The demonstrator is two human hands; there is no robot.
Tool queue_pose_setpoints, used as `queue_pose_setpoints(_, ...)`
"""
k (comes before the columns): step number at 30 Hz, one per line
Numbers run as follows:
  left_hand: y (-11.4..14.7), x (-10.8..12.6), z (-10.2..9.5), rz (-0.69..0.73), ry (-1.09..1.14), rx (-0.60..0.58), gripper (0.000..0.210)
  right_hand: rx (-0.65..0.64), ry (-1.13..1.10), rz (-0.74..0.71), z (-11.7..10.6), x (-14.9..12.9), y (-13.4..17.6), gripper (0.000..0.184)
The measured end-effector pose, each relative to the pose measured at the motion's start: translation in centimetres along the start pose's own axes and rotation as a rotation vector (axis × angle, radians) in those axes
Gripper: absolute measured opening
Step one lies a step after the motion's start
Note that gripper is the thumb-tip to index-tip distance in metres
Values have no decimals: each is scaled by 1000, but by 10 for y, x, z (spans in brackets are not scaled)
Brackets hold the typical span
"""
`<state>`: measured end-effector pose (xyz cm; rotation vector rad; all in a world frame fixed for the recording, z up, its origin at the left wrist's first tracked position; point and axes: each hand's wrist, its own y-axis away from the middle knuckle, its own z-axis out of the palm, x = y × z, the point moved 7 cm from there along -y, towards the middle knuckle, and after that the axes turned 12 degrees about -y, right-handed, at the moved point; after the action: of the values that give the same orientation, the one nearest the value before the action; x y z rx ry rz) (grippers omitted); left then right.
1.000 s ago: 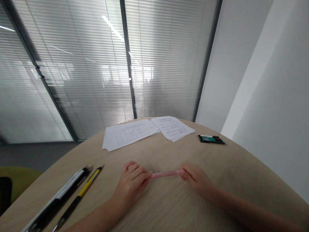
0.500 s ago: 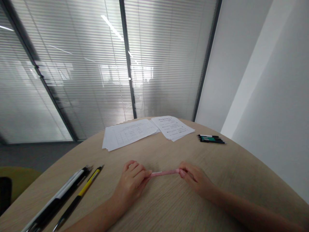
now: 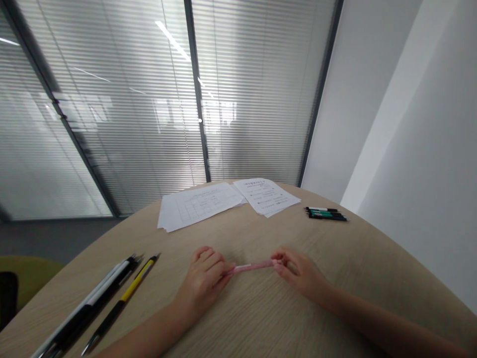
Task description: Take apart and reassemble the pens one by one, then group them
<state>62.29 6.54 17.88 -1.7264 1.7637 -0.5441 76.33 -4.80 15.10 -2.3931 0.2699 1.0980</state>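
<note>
A slim pink pen (image 3: 255, 266) with a pale mark along its barrel lies level between my two hands, just above or on the wooden table (image 3: 257, 313). My left hand (image 3: 206, 273) pinches its left end between thumb and fingers. At the other end, the fingertips of my right hand (image 3: 298, 271) are closed around the pen's tip. Both ends of the pen are hidden by my fingers.
Left of my arm lie a yellow-and-black pen (image 3: 130, 291) and several white-and-black pens (image 3: 91, 301). Several dark and green pens (image 3: 326, 214) sit at the right. Printed sheets (image 3: 201, 205) and more paper (image 3: 266, 196) rest near the far edge. A yellow-green chair (image 3: 33, 278) stands beyond the left edge.
My right hand has shifted slightly left along the pink pen, its fingertips now a little farther over the end. My left hand stays in place.
</note>
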Motion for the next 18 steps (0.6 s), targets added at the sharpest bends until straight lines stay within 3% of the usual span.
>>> queue_pose_setpoints(3, -2, -2, 3, -38, 102, -50, 12, -21, 38, -40, 3, -2, -1, 7)
queue_pose_setpoints(5, -4, -8, 6, -147, 264, -119, 10, -14, 61, -63, 2, -3, -3, 8)
queue_pose_setpoints(10, 10, -29, 30, -801, 943, -304, 17, 81, 62, -89, -6, 0, -7, 7)
queue_pose_setpoints(12, 16, -27, 37, -965, 1198, -311, 18, 93, 64, -127, -7, -1, -7, 8)
queue_pose_setpoints(15, 14, -17, 40, -1013, 1537, -236, 22, 104, 78, -196, -7, -4, -4, 12)
queue_pose_setpoints(18, 10, -4, 42, -1015, 1801, -194, 26, 86, 156, -360, 0, -15, 3, 18)
